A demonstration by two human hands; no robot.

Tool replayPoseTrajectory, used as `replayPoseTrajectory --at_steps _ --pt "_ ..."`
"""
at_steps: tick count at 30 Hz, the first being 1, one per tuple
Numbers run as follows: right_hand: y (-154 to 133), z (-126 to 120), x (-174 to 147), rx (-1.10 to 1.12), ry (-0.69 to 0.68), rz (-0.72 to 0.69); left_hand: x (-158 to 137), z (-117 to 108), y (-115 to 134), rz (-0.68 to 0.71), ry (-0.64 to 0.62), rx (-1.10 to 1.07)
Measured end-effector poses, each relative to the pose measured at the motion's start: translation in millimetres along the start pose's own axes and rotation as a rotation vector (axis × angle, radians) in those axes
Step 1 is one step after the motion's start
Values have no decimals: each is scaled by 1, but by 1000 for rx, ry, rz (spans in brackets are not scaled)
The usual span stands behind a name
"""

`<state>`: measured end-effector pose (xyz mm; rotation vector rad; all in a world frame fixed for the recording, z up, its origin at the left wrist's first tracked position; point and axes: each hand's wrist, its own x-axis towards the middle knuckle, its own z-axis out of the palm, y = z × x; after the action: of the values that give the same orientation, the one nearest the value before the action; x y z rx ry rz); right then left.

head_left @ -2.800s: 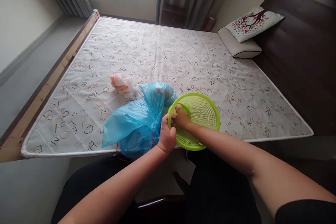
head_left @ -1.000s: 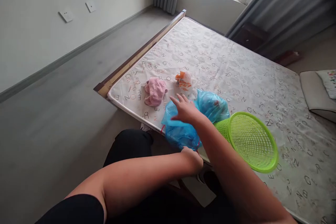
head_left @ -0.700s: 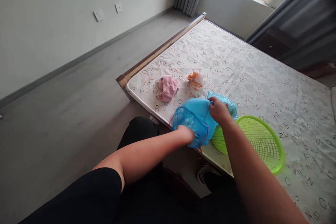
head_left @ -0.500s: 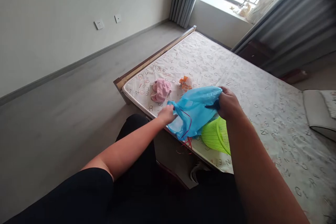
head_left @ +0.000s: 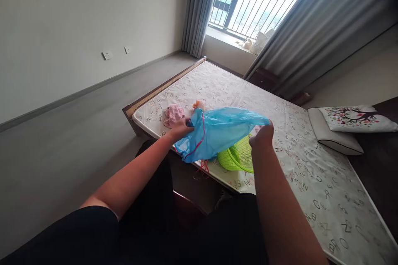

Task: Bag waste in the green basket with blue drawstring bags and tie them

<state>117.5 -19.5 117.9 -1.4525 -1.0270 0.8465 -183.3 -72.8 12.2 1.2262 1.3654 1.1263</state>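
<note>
A blue plastic bag (head_left: pixel 224 130) with a red drawstring is stretched between my two hands above the mattress edge. My left hand (head_left: pixel 183 127) is closed on its drawstring end, fingers partly hidden by the plastic. At the other end, my right hand (head_left: pixel 263 134) grips the bag's far corner. Under the bag lies a bright green mesh basket (head_left: pixel 238 155), tipped on its side and partly covered by the bag and my right wrist. Beside my left hand rests a crumpled pink cloth (head_left: pixel 174 114). An orange and white crumpled item (head_left: pixel 198 104) shows just behind the bag.
The letter-print mattress (head_left: pixel 298 174) fills the middle and right. A wooden bed frame (head_left: pixel 161 90) runs along its far left side. Pillows (head_left: pixel 357 118) lie at the right. Behind stand grey curtains (head_left: pixel 199 12) and a barred window (head_left: pixel 248 4).
My hands have spread apart, pulling the bag longer and flatter. My view has tilted up and turned right, bringing the patterned pillow and more of the window into sight.
</note>
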Motion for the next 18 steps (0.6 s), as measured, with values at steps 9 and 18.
replayPoseTrajectory --at_steps 9,18 --pt "6 11 -142 -714 -351 -489 -63 7 58 -48 44 42" --pt "44 -25 -84 -388 -556 92 -64 -34 32 12 -109 357"
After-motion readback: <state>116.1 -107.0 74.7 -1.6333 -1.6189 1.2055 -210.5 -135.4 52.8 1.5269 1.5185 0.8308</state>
